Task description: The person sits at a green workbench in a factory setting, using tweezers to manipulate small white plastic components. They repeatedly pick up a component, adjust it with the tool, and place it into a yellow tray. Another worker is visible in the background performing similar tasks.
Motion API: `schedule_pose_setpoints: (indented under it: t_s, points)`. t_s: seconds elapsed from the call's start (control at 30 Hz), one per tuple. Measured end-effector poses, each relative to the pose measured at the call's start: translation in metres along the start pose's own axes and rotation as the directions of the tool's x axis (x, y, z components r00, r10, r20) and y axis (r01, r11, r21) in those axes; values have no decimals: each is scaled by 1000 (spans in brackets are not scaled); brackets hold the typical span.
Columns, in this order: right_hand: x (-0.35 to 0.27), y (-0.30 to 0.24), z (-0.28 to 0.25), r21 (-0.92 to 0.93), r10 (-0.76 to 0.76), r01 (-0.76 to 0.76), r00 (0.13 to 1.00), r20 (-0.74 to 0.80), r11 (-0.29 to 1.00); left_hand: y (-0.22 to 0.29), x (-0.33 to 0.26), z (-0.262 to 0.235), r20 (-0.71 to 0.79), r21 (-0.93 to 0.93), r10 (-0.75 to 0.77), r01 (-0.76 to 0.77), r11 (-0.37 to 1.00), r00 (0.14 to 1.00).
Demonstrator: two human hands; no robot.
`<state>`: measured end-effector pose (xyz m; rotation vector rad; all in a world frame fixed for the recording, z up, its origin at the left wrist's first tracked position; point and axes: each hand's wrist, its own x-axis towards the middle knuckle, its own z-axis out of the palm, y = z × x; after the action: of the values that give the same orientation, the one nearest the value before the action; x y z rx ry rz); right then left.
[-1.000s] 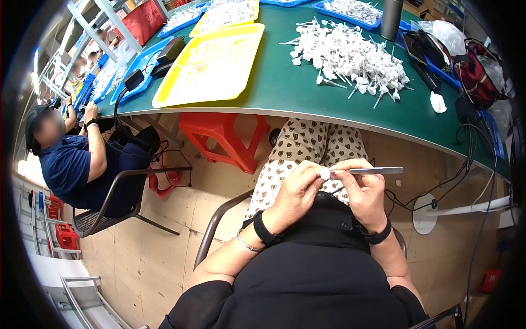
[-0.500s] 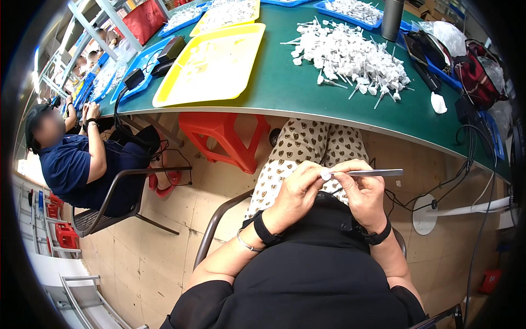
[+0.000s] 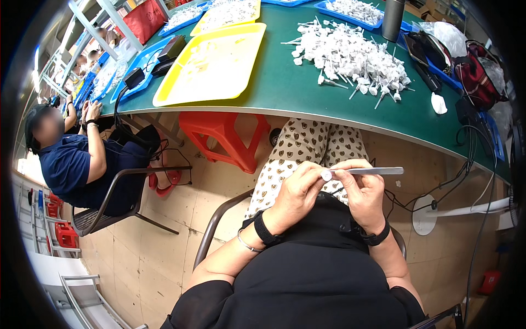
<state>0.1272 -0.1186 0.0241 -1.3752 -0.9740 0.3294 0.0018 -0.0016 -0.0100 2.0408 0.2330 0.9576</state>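
Above my lap, my left hand (image 3: pixel 298 193) is closed in a pinch on a small round white plastic piece (image 3: pixel 327 175). My right hand (image 3: pixel 361 193) meets it there, thumb and fingers gripping slim silver tweezers (image 3: pixel 378 171). Their flat, blunt end sticks out to the right, while their tips are hidden by my fingers at the white piece. Beyond my hands, a heap of white plastic pieces with thin stems (image 3: pixel 350 57) lies on the green table (image 3: pixel 274 82).
At the table's left stands a yellow tray (image 3: pixel 219 66) with a few small bits in it. A dark bottle (image 3: pixel 392 21) and bags (image 3: pixel 476 74) are at the right. Cables (image 3: pixel 466 159) hang off the right edge. A red stool (image 3: pixel 219 137) is underneath. A co-worker (image 3: pixel 71 153) sits left.
The tweezers have rolled slightly, showing more of their flat side. The white piece's round face is turned a little more into view. Both hands stay in nearly the same place.
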Motion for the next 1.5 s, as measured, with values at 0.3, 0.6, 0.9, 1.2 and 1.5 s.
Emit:
schedule_pose_setpoints:
  t_s: [0.3, 0.6, 0.9, 1.2, 1.5]
  points:
    - [-1, -2, -1, 5, 38, -38, 999, -3, 999, -2, -1, 1, 15, 0, 17, -17, 1000, 1000]
    - [3, -7, -4, -126, -78, 87, 994, 72, 988, -1, -2, 0, 37, -8, -8, 8, 1000, 999]
    - [2, -4, -4, -105, -52, 58, 997, 62, 993, -2, -1, 0, 28, -5, -4, 4, 1000, 1000]
    - [3, -7, -4, -114, -65, 72, 996, 63, 991, -2, -2, 0, 43, -21, 0, 1, 1000, 999]
    - [6, -7, -8, -178, -156, 177, 980, 123, 968, -4, -4, 1, 60, -41, -24, 27, 999, 998]
